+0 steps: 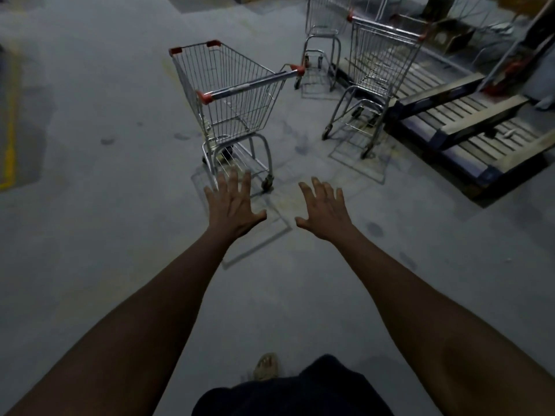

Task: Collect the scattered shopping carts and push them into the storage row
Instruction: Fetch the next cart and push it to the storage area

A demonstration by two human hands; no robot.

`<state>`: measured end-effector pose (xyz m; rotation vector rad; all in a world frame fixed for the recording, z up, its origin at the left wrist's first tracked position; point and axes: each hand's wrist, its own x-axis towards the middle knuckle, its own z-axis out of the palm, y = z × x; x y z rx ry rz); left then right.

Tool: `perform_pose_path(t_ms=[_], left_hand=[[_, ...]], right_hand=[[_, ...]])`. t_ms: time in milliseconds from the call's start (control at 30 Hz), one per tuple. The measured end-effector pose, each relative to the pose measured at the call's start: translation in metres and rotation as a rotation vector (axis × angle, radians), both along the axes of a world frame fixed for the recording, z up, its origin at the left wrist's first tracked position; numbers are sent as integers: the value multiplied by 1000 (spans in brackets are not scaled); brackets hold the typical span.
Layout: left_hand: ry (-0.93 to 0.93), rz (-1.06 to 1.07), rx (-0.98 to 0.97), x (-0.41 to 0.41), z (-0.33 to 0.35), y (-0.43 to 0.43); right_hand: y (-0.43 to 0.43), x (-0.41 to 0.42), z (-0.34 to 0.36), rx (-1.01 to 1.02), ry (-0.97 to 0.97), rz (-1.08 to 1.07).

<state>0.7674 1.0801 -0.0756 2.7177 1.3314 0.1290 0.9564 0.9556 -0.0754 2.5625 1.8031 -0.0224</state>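
A wire shopping cart [231, 91] with red corner caps and a blue handle bar stands on the grey floor just ahead, its handle turned toward me and to the right. A second cart [378, 70] stands to its right beside the pallets. Behind that one, a third cart [324, 22] is cut off by the top edge. My left hand [232, 205] and my right hand [324, 210] are stretched out in front of me with fingers spread, holding nothing, short of the nearest cart's handle.
Wooden pallets [468, 127] with blue edges lie along the right side. Cardboard boxes [450, 34] sit at the back right. A yellow floor line [10, 139] runs down the far left. My foot [265, 366] shows at the bottom.
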Motion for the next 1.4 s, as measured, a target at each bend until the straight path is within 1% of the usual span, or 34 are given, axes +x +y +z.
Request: perform_pose_path(t_ms=[133, 367, 500, 600, 700, 800, 900, 1033, 1167, 1333, 1400], left_hand=[[27, -8, 56, 60, 8, 62], [41, 121, 54, 165, 12, 177], [102, 162, 30, 213, 17, 220], [98, 216, -2, 238, 17, 250], [119, 265, -28, 256, 15, 278], [144, 291, -59, 270, 12, 320], [163, 288, -113, 278, 7, 364], [239, 290, -130, 283, -1, 422], [287, 276, -245, 285, -21, 485], [264, 252, -393, 285, -43, 530], [282, 234, -441, 283, -46, 542]], right_hand=[[75, 70, -1, -11, -5, 45], [216, 209, 0, -49, -92, 176], [280, 268, 9, -112, -43, 235], [325, 298, 10, -146, -2, 279], [365, 316, 11, -169, 21, 323], [414, 335, 10, -202, 4, 369], [460, 346, 5, -241, 10, 401], [520, 353, -2, -267, 1, 464], [577, 359, -11, -279, -38, 489], [631, 359, -34, -448, 18, 496], [646, 359, -41, -468, 27, 514]])
